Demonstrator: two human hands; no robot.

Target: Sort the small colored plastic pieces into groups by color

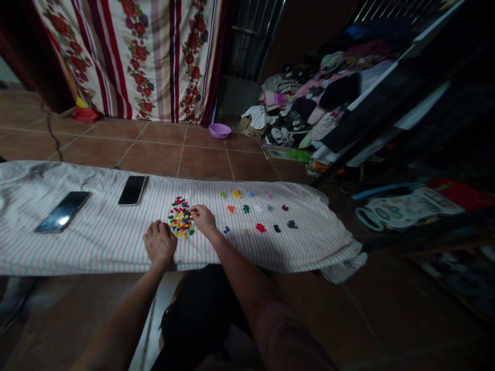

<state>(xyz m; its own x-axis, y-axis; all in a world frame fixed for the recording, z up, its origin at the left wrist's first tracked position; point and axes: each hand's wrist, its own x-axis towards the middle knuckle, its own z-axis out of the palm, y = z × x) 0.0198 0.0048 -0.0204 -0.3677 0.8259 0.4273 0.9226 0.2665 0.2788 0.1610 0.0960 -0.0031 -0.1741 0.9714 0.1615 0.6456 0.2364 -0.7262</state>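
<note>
A heap of small multicoloured pieces [181, 221], too small to tell their kind, lies on the striped cloth [116, 242] in front of me. My left hand [159, 242] rests palm down at the heap's left edge, fingers loosely spread on the cloth and holding nothing. At the heap's right edge, my right hand [203, 218] has thumb and fingertips pinched together; whatever is between them is too small to make out. To the right lie small one-colour clusters, among them yellow pieces [237, 194], orange pieces [231, 208], green pieces [246, 208], red pieces [260, 227] and dark grey pieces [292, 224].
Two phones lie left of the heap: a black-screened phone [132, 190] and a larger phone [63, 212]. Beyond the cloth-covered surface are a tiled floor, a purple basin [220, 131], a floral curtain [154, 56] and piled clothes [309, 98]. A toy-like panel [410, 206] stands at right.
</note>
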